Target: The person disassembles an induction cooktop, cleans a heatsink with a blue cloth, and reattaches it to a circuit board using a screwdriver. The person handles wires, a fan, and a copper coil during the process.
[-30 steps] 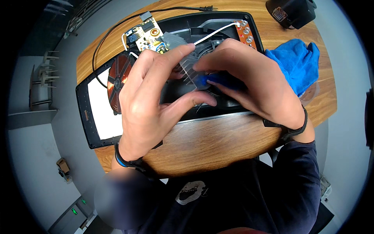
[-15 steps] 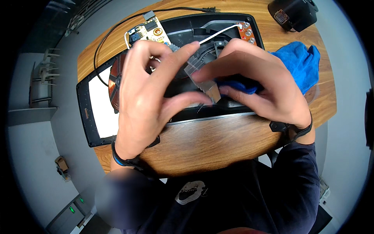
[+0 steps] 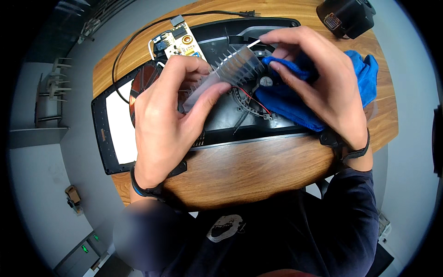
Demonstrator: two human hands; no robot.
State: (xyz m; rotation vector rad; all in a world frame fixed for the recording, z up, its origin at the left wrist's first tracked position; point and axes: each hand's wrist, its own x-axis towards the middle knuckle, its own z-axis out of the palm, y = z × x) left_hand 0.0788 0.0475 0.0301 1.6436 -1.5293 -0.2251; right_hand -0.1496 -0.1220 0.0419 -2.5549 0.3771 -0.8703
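My left hand [image 3: 168, 108] grips a finned metal heat sink [image 3: 240, 67] between thumb and fingers, its fins turned partly upward. A blue cloth [image 3: 290, 104] hangs from my right hand [image 3: 330, 85], bunched near the thumb and inside the curled fingers. My right index fingertip is close to the heat sink's far end, beside a white cable [image 3: 254, 43]; I cannot tell whether it touches either. Below both hands lies an opened black appliance housing [image 3: 221, 121] with a round fan [image 3: 265, 82] and a red wire inside.
A circuit board [image 3: 180, 39] and a copper coil [image 3: 140, 94] sit at the left of the housing, by a white panel [image 3: 121, 124]. A black power cord [image 3: 184, 15] curves along the wooden table's [image 3: 258, 171] far side. More blue cloth [image 3: 367, 76] and a black container [image 3: 346, 18] are at right.
The heat sink has turned so its fins show, held in my left hand. My right hand has moved up and away from it with the cloth, uncovering the fan.
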